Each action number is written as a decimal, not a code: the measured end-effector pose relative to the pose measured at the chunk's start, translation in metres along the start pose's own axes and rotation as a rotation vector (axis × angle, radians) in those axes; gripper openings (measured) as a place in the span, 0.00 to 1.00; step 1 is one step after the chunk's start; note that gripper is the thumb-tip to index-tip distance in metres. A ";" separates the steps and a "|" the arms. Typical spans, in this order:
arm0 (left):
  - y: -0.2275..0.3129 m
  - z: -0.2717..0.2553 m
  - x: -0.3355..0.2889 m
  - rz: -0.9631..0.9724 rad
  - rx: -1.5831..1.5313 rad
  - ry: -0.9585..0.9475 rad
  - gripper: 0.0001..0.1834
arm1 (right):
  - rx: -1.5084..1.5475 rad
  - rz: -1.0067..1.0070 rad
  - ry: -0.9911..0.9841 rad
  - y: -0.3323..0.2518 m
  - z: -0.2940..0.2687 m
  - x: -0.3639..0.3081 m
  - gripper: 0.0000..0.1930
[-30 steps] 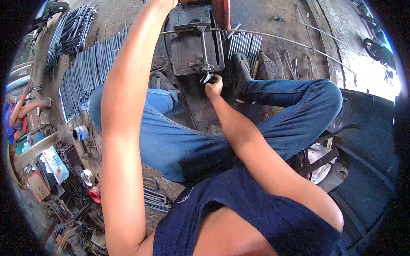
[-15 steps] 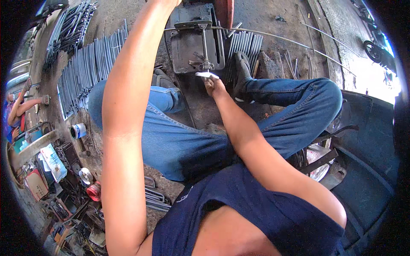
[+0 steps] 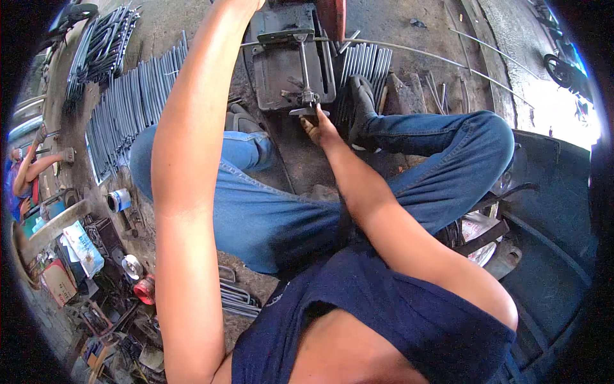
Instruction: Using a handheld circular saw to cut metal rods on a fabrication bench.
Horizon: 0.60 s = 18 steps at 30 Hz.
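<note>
In front of my feet sits a dark metal machine base (image 3: 272, 83) with a clamp screw (image 3: 304, 67) running toward me. My right hand (image 3: 322, 131) is at the screw's near end, its fingers closed on the flat crank handle (image 3: 302, 111). A long thin metal rod (image 3: 409, 52) lies across the machine at the clamp and stretches far to the right. My left arm reaches up past the machine's left side. Only a sliver of my left hand (image 3: 257, 4) shows at the upper edge; its fingers and anything in them are hidden.
Cut metal bars (image 3: 131, 102) lie in rows on the left, with another row (image 3: 366, 64) right of the machine. Bent rods (image 3: 102, 45) are piled farther left. A blue can (image 3: 119, 200) and a red spool (image 3: 144, 289) stand lower left. Another person (image 3: 25, 173) sits at the far left.
The crank handle has turned: its bright face showed before, and now it looks dark and narrow. My right hand's fingers have shifted with it. My left arm stays raised.
</note>
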<state>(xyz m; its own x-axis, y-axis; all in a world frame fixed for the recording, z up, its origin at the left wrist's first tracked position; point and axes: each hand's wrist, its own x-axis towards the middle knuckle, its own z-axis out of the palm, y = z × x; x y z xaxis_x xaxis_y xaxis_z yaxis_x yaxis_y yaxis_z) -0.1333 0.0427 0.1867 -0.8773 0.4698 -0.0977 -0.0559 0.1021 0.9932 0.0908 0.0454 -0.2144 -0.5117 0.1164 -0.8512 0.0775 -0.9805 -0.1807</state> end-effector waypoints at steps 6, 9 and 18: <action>0.005 0.003 0.003 -0.069 0.021 -0.006 0.09 | 0.187 -0.069 -0.061 0.021 -0.006 -0.009 0.26; 0.005 0.003 -0.001 -0.051 -0.003 -0.015 0.09 | 0.222 -0.100 -0.125 0.024 -0.008 0.009 0.27; 0.007 0.004 0.004 -0.130 0.016 0.012 0.10 | -0.180 -0.470 0.207 0.027 -0.003 0.018 0.19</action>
<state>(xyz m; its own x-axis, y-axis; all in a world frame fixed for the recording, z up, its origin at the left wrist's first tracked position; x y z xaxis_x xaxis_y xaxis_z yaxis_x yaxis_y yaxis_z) -0.1356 0.0489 0.1929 -0.8691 0.4409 -0.2244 -0.1618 0.1753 0.9711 0.0861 0.0218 -0.2364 -0.3485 0.5827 -0.7341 0.0354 -0.7745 -0.6316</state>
